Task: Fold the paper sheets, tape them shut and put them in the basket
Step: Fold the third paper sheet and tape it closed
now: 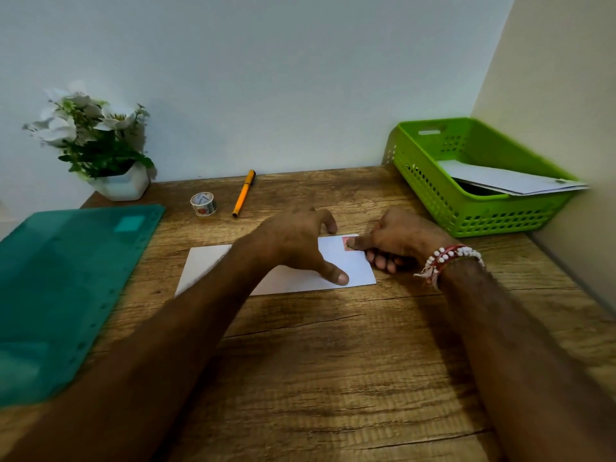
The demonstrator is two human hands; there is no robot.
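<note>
A folded white paper sheet point(206, 261) lies flat on the wooden table point(333, 361), in the middle. My left hand point(296, 241) is spread over it, with the thumb pressing near its lower right corner and the fingertips at its far edge. My right hand point(400, 238) presses its thumb on a small reddish piece of tape point(346, 243) at the sheet's top right edge, and its other fingers are curled under. A roll of patterned tape point(203, 204) stands further back to the left. The green basket point(433, 201) at the back right holds folded white paper point(506, 181).
An orange pen point(244, 193) lies beside the tape roll. A translucent green folder point(66, 281) covers the table's left side. A potted white flower point(96, 141) stands in the back left corner. Walls close off the back and the right.
</note>
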